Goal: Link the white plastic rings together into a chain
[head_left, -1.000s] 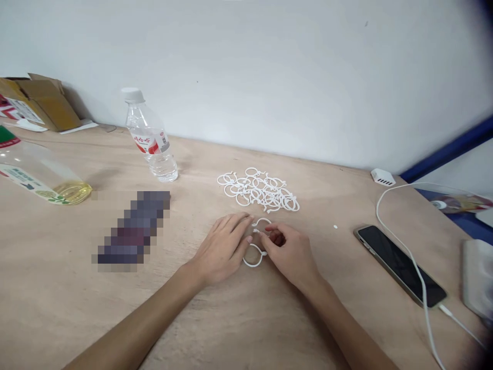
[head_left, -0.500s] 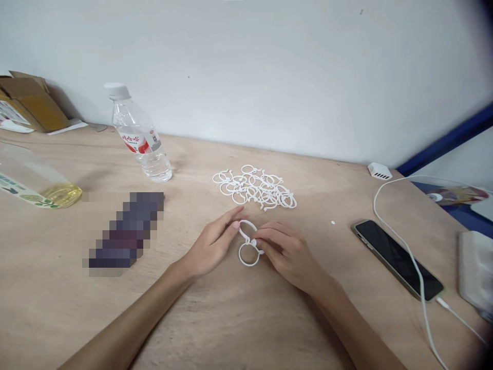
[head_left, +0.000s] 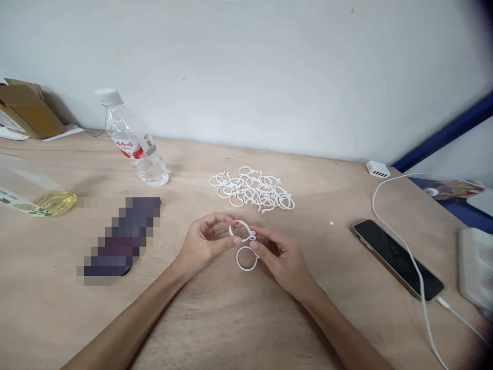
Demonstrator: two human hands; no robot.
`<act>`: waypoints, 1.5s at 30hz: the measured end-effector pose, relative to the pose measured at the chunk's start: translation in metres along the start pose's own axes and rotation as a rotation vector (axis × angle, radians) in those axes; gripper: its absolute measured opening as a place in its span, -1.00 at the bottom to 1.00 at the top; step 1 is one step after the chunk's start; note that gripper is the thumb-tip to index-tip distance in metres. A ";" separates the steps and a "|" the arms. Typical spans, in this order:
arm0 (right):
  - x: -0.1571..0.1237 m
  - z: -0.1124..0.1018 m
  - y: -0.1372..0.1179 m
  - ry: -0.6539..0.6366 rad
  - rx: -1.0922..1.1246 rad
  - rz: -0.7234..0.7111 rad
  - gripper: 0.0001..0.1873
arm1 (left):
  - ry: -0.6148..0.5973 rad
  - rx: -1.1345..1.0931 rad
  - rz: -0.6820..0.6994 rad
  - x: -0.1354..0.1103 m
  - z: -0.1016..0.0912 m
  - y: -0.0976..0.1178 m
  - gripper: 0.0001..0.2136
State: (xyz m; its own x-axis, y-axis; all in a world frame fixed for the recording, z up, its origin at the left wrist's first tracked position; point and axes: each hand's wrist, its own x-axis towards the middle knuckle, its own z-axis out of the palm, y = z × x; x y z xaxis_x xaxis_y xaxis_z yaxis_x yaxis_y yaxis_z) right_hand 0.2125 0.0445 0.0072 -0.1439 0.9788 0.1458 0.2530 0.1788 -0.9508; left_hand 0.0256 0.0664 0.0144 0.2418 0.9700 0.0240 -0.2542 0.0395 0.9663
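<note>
White plastic rings (head_left: 244,241), light and springy, linked as a pair just in front of ring pile (head_left: 252,189); pinched between left hand (head_left: 204,244) and right hand (head_left: 281,257); probably best gripped beside the clasp.

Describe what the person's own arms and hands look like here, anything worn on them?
Both forearms are bare as far as the frame shows: no sleeves in view. The left hand and right hand wear no gloves, and no rings, watch or bracelet show on the fingers or wrists. The fingernails look short and unpainted.
</note>
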 end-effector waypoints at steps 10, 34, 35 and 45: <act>0.003 -0.004 0.002 -0.012 0.150 0.103 -0.77 | -0.274 0.324 -0.034 -0.005 0.000 0.004 -0.72; 0.043 -0.017 0.018 0.109 -0.817 -0.118 -0.63 | -0.231 1.016 0.300 -0.010 0.004 0.000 -0.62; 0.045 -0.017 0.019 0.102 -0.839 -0.129 -0.65 | -0.224 1.021 0.301 -0.010 0.004 0.001 -0.63; 0.027 -0.028 0.016 0.225 -0.506 -0.158 -0.78 | -0.136 0.916 0.291 -0.006 0.002 -0.004 -0.69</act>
State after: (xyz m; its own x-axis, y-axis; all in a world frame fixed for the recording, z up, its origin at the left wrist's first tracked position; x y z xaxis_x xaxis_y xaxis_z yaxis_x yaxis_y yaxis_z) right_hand 0.2388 0.0769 0.0039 -0.0240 0.9237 0.3824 0.6793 0.2957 -0.6717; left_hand 0.0270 0.0597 0.0109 0.4060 0.8738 0.2677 0.4926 -0.4560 0.7413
